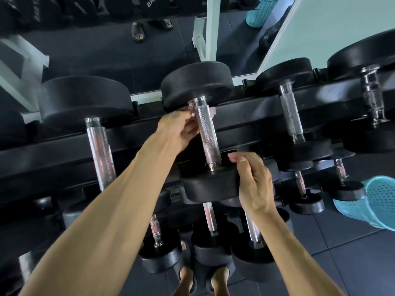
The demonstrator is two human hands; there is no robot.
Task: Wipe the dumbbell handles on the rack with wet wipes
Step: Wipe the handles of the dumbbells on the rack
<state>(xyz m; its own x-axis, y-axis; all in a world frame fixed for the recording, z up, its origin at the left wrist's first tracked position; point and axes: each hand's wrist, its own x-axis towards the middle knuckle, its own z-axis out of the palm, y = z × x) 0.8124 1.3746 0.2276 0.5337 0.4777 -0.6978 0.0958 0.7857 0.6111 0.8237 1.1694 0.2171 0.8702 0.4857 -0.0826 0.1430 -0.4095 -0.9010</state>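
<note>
Two bare forearms enter from the bottom of the frame and converge on the centre dumbbell (203,133), which lies on the top tier of the black rack (64,150) at mid-frame. Below them, at the bottom centre, two feet in sandals stand on the dark tiled floor (352,253).

Left hand (179,129): positioned at the upper end of the knurled chrome handle (206,133), fingers curled against its left side just below the far weight head. A small pale piece shows at the fingertips; whether it is a wet wipe cannot be determined.

Right hand (253,180): positioned at the lower end of the same dumbbell, fingers curled over the edge of the near black weight head (210,184), thumb close to the handle's collar.

Further dumbbells lie on the top tier left and right of the centre one. Smaller dumbbells occupy the lower tiers toward the bottom of the frame. A turquoise perforated basket (374,204) lies at the right edge. A mirror (106,50) fills the upper left.
</note>
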